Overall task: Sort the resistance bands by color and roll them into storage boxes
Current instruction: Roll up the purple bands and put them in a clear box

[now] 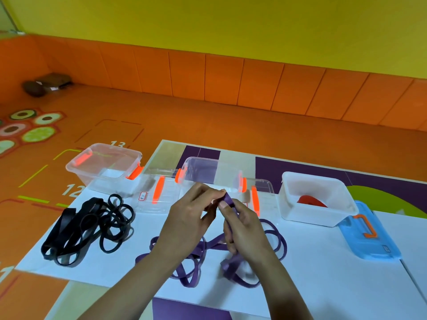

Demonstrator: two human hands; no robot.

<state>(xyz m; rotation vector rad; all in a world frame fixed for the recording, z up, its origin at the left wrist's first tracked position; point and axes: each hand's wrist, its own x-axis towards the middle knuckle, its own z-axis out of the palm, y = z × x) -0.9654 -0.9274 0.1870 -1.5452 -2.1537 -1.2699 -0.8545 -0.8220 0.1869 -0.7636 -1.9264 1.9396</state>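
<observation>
White sheet [312,262] carries black bands [87,227] beside clear boxes [92,179]; left hand [187,218] and right hand [245,227] pinch a purple band [229,199]

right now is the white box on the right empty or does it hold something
Not empty: a red band lies inside the open white box, its blue lid beside it.

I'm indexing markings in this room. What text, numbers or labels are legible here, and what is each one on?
"13": painted on the orange floor, behind the left clear box.
"12": on the floor too, left of that box.
Number at the left edge: cut off, perhaps "11".
Sticker on the clear lid: too small to read.
Mark on the blue lid: blurred.
</observation>
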